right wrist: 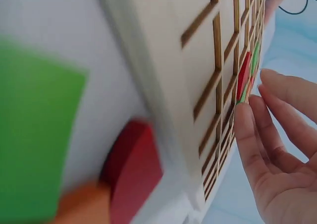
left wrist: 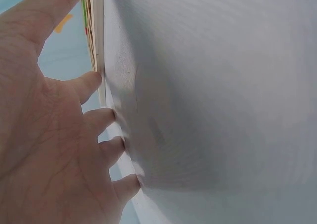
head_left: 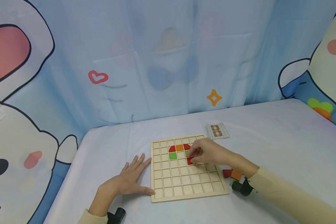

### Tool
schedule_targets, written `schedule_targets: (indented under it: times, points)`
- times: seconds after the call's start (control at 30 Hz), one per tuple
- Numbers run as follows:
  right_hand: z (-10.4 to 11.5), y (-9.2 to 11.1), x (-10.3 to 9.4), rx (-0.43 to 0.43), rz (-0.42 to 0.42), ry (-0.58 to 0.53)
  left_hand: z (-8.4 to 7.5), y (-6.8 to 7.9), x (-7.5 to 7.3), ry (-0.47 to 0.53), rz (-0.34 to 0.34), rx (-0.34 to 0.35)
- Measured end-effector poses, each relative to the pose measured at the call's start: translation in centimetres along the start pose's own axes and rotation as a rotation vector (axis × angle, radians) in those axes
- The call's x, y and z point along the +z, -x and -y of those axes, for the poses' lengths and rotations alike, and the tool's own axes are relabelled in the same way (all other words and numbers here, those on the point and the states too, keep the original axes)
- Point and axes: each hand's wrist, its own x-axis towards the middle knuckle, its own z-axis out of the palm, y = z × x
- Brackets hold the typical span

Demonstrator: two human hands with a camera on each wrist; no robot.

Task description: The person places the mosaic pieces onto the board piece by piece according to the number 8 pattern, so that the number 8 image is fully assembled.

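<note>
A pale wooden grid board [head_left: 190, 196] lies on the white cloth, with several red, orange and green blocks set in its upper cells. Over its right half, my right hand [head_left: 208, 151] bends down with thumb and fingertips at a red block [head_left: 189, 161]. In the right wrist view that red block [right wrist: 243, 75] sits at the grid surface beside the fingertips [right wrist: 243, 114]. My left hand [head_left: 132, 179] lies spread on the cloth at the board's left side. Its thumb rests on the lower left corner and its index fingertip reaches the left edge.
A small printed pattern card [head_left: 217, 130] lies behind the board's upper right corner. Loose blocks, among them a red one [head_left: 227, 173] and an orange one [head_left: 236, 175], sit right of the board beneath my right forearm. A patterned curtain [head_left: 168, 62] hangs behind the table.
</note>
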Motion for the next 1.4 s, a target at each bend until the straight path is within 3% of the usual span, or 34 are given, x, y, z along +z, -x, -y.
schedule_targets:
  times: [0.2,0.43,0.73,0.97,1.4]
  points:
    - [-1.0,1.8,-1.8,0.020,0.010,0.003,0.1,0.1,-0.1,0.021,0.007,-0.006]
    - [-2.4,5.5,-3.9,0.165,-0.016,0.061,0.1,0.0,0.2,0.015,0.006,-0.011]
    - [-4.4,9.4,-4.9,0.248,-0.068,0.117,0.1,0.1,-0.1,0.009,0.008,-0.004]
    - [-4.8,9.6,-4.6,0.269,-0.115,0.132,0.1,0.0,0.0,0.018,0.008,-0.005]
    - [-4.4,8.2,-5.0,0.307,-0.026,0.125,0.0,-0.1,-0.2,0.021,0.008,-0.001]
